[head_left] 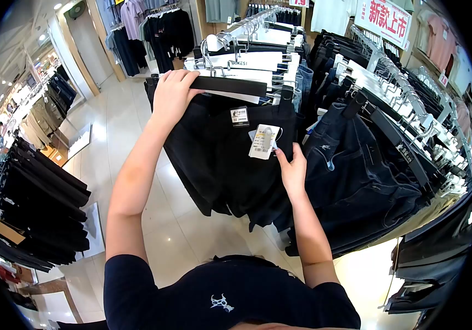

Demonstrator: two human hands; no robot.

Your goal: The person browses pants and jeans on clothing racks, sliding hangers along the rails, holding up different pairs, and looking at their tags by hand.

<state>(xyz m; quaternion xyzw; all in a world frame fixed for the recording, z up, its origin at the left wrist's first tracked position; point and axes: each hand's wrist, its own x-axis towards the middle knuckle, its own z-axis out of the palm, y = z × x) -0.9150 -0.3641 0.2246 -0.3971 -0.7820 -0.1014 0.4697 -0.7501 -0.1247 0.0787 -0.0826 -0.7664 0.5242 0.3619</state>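
So the main thing is a plain black cloth garment with a waistband [219, 157], hanging right between the person's two hands at the front end of a rack. It's got a white rectangular paper tag with printing [262, 144] facing up, just beside the right thumb, plus a small grey-and-white printed label [240, 116] by the waistband, between the hands.

The left hand [174, 98] is wrapped around one end of a flat black hanger bar [230, 85], just above the garment. The right hand [294, 170] is at the garment's other side, thumb up against the tag's lower corner. Can't tell if it's actually pinching the tag, some of the fingers are hidden.

How far along? Looks like the bar's in hand and the tag's turned where it can be read, so I'd call it midway. The tag is on the garment, not taken off, and the garment seems not to be away from the rack yet.

Further out: dark blue denim jeans with pale stitching [351, 165] just beyond the right hand, white plastic hangers [247, 61] past the left hand's fingertips, and pale glossy floor tiles [173, 231] below both.
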